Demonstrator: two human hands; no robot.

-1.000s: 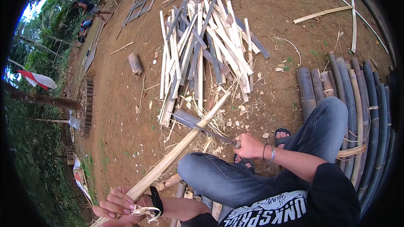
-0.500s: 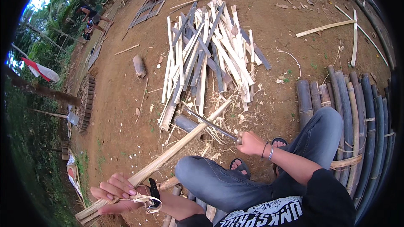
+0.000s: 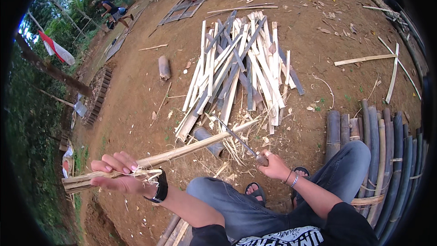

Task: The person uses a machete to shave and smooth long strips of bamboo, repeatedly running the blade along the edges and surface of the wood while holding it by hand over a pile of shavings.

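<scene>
My left hand (image 3: 119, 172) is closed round a long, pale split bamboo strip (image 3: 186, 149) near its thicker end, with curled shavings (image 3: 148, 174) at the wrist. The strip slants up to the right across the ground in front of me. My right hand (image 3: 274, 166) grips the wooden handle of a long-bladed knife (image 3: 241, 141). Its blade points up and left, and in this view it crosses the strip near its far end; I cannot tell whether they touch. Below that crossing lies a short bamboo section (image 3: 208, 142) amid scattered shavings.
A large heap of split bamboo strips (image 3: 243, 64) lies ahead. At my right, dark bamboo poles (image 3: 382, 164) are bundled together. A short bamboo piece (image 3: 164, 68) rests left of the heap. Two people work farther back, one crouching over a bamboo frame (image 3: 180, 12).
My left hand has risen and moved left with the bamboo strip, which now lies flatter. My right hand still holds the knife, slightly lower. The view has shifted, moving the surroundings rightward.
</scene>
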